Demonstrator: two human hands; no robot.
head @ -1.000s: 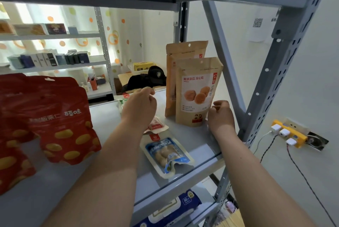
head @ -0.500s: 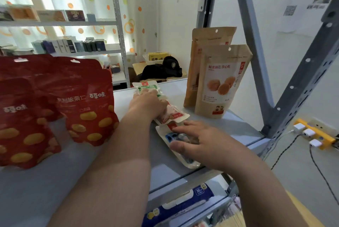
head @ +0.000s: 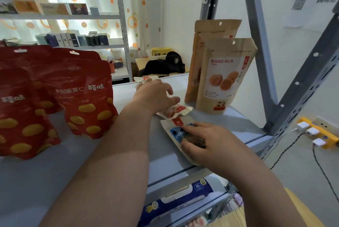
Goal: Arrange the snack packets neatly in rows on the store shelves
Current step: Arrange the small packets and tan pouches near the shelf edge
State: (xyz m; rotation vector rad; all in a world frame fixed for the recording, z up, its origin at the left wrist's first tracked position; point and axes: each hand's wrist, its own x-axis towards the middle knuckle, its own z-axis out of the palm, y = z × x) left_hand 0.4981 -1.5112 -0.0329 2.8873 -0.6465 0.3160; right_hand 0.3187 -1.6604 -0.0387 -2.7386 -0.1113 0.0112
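On the grey shelf, my right hand lies flat with spread fingers on a blue-and-white flat packet near the front edge. Farther back, my left hand hovers with loosely spread fingers over a small red-and-white packet; I cannot tell if it touches. Another small packet peeks out behind that hand. Two tan stand-up pouches stand upright at the right, one behind the other. Several red pouches stand at the left.
Grey shelf uprights rise at the right. A blue wet-wipes pack lies on the shelf below. A yellow power strip with white plugs hangs on the right wall. Another rack with boxes stands behind.
My right hand left the tan pouches and came down onto the blue packet. My left hand dropped onto the small red packet area, then its fingers spread and lifted a little.
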